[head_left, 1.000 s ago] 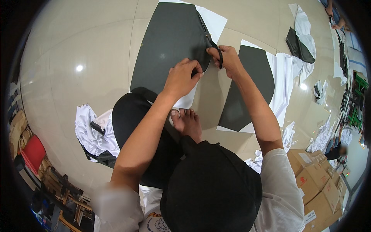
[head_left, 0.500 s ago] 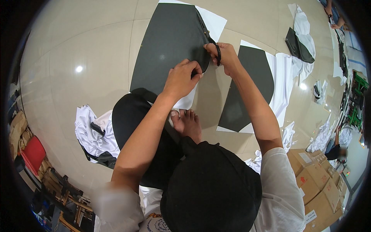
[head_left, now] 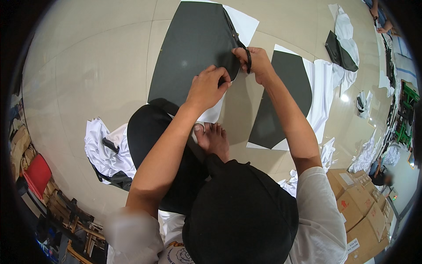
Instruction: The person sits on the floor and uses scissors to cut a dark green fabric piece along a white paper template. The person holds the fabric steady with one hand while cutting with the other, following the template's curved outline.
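A large dark grey panel (head_left: 193,44) lies on the floor over white sheet material (head_left: 242,22), which sticks out along its upper right side and below. My right hand (head_left: 255,61) is closed around the handles of black scissors (head_left: 248,59). Their blades point up along the panel's right edge; whether they are parted is hard to make out. Lower on the same edge, my left hand (head_left: 209,86) presses its fingers together at the dark panel's border, its fingertips partly hidden. My bare foot (head_left: 213,141) rests just below the panel.
To the right lies a second dark panel (head_left: 281,101) on white cloth (head_left: 321,92). White cloth (head_left: 107,152) is bunched at left. Cardboard boxes (head_left: 362,207) stand lower right, and a red seat (head_left: 37,175) lower left. Other people are at the far right edge.
Both hands, the scissors and the panel stay in almost the same place. The whole view has shifted only slightly.
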Action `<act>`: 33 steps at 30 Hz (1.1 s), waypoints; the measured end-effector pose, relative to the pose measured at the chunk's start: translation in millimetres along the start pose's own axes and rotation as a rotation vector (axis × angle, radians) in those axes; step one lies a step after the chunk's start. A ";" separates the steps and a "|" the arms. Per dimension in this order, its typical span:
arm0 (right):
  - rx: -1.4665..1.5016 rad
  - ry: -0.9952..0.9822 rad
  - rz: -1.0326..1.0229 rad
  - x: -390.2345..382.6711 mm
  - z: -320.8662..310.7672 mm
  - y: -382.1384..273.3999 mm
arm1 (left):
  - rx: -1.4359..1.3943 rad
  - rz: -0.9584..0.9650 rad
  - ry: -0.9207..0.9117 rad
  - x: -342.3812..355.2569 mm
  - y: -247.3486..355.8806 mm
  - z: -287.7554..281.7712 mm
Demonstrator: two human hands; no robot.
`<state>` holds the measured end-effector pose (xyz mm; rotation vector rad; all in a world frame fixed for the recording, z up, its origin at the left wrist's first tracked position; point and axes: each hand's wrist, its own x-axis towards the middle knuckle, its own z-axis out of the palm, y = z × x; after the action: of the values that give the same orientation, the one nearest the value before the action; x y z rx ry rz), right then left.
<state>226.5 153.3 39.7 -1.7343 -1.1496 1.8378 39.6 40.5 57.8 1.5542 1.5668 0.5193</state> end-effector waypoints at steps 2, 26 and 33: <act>0.009 0.015 0.025 -0.1 2.8 -7.9 | 0.001 -0.001 -0.002 0.0 0.3 -0.2; 0.070 0.012 -0.016 11.4 10.0 -7.8 | 0.005 0.010 0.017 0.8 -2.5 2.7; 0.080 0.007 -0.023 15.3 11.2 -3.8 | 0.012 0.020 0.015 0.6 -2.9 2.3</act>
<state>212.2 163.4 31.6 -1.6755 -1.0735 1.8369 39.7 40.1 54.1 1.5800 1.5698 0.5349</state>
